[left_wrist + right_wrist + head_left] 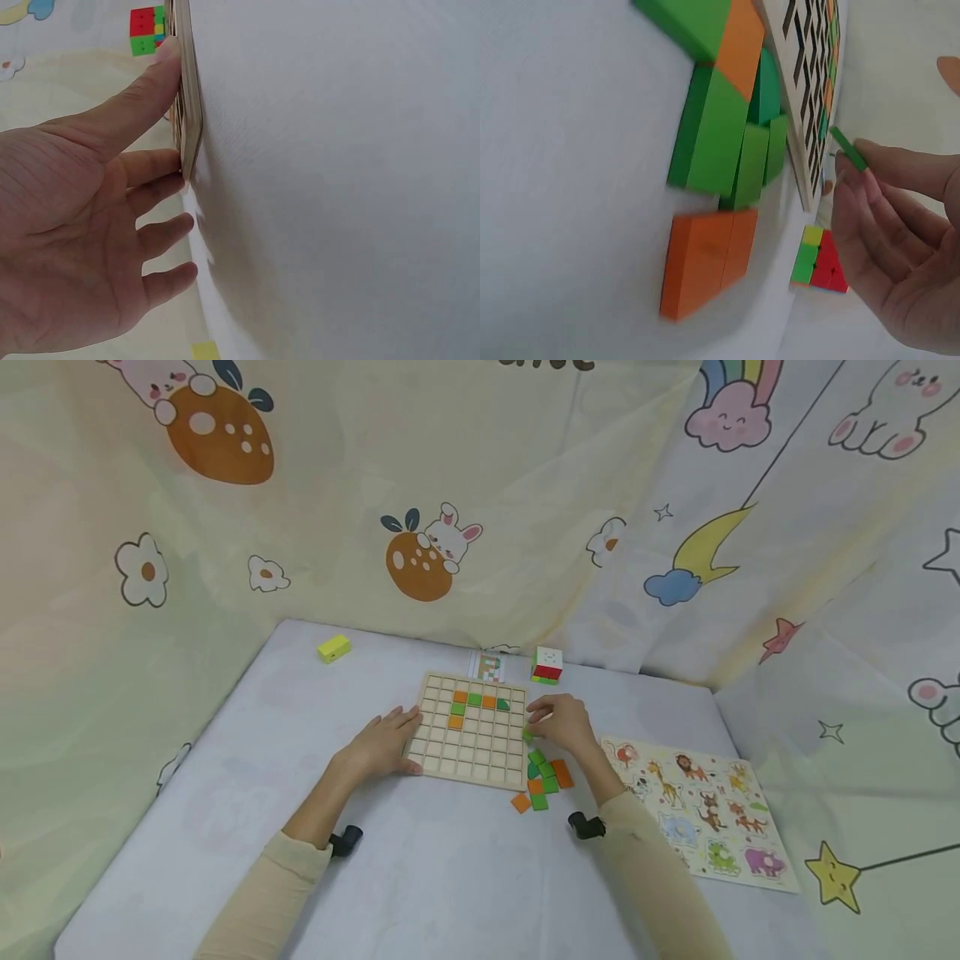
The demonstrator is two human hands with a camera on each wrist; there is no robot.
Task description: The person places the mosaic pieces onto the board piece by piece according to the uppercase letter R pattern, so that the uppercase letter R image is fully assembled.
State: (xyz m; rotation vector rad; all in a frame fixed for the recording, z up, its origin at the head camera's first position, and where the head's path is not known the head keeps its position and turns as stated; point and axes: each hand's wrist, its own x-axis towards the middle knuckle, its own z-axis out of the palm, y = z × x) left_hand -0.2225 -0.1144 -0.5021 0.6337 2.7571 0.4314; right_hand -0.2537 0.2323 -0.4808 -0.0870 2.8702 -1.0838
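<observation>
A wooden grid board (pixel 467 755) lies on the table, with a row of orange and green tiles near its far side and a short column running down from the row's left end. My left hand (pixel 385 745) rests against the board's left edge, fingers extended, its thumb (pixel 142 94) at the rim in the left wrist view. Beyond the board's right edge, my right hand (pixel 561 722) pinches a thin green tile (pixel 848 148) between thumb and fingertips. Loose green and orange tiles (pixel 724 139) lie beside the board, below that hand.
Behind the board are a small pattern card (pixel 491 667) and a puzzle cube (pixel 548 665). A yellow block (pixel 333 648) sits at the far left. The animal picture board (pixel 705 810) lies to the right, partly under the right forearm. Printed cloth hangs around the table.
</observation>
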